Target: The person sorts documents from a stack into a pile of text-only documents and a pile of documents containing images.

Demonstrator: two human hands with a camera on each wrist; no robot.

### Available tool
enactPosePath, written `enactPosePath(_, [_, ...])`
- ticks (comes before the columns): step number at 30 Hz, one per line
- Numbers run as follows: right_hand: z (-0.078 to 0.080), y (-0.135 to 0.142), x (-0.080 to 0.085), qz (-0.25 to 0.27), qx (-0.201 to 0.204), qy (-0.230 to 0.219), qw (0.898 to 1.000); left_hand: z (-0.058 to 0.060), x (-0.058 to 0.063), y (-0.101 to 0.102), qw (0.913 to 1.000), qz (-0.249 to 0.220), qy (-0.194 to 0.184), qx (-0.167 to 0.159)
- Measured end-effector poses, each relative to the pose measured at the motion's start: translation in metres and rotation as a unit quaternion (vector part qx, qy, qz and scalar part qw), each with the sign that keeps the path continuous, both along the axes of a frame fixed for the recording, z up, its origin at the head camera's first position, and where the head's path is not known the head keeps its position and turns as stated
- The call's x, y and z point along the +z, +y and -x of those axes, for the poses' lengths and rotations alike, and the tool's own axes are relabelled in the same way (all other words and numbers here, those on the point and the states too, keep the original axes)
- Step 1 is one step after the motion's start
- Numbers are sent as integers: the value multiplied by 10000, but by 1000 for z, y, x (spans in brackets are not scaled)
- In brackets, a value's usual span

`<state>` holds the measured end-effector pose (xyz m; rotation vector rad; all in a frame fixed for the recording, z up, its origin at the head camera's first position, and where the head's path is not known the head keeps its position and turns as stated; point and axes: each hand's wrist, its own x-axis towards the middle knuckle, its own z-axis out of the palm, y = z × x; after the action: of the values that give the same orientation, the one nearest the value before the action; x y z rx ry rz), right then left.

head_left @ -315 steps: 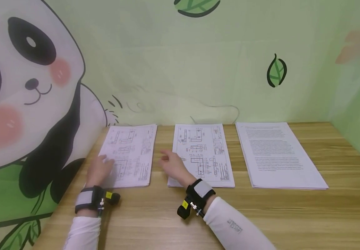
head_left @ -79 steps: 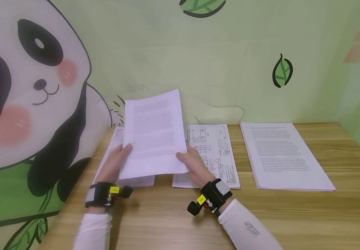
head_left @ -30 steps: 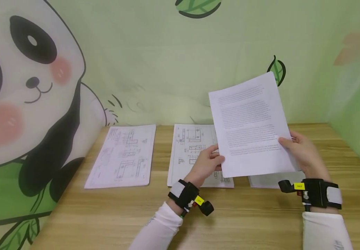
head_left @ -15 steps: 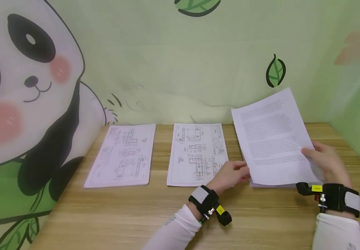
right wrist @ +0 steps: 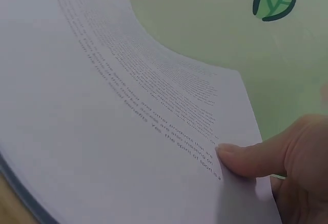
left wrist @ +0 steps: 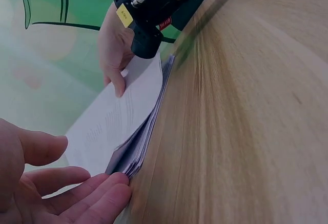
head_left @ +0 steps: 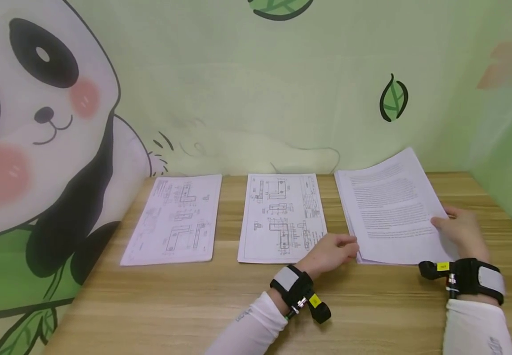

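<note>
Handle printed paper [head_left: 384, 207] at frame right, probably light and floppy, by its edges: pinched by right hand [head_left: 463, 230], beside loosely spread left hand [head_left: 330, 253].

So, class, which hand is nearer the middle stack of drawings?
Left. The left hand is by the near right corner of the middle stack; the right hand is farther right, pinching the text paper.

Printed sheet [head_left: 389, 212], bowed, right edge raised
</note>
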<state>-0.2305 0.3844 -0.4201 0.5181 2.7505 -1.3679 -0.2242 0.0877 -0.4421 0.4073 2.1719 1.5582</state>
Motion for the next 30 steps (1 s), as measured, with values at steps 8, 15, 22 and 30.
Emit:
enactPosePath(8, [5, -1, -4, -559, -152, -23, 9983, -2, 2, -2, 9997, 174, -66, -180])
enactPosePath(15, [9, -3, -10, -1044, -301, 244, 9938, -4, 2, -2, 9998, 68, -168, -89])
enactPosePath(22, [9, -11, -5, -1399, -173, 292, 9896, -5, 2, 0, 9993, -185, -304, 62])
enactPosePath(30, [11, -17, 5, -1896, 574, -211, 9800, -3, -3, 1, 9968, -587, -477, 251])
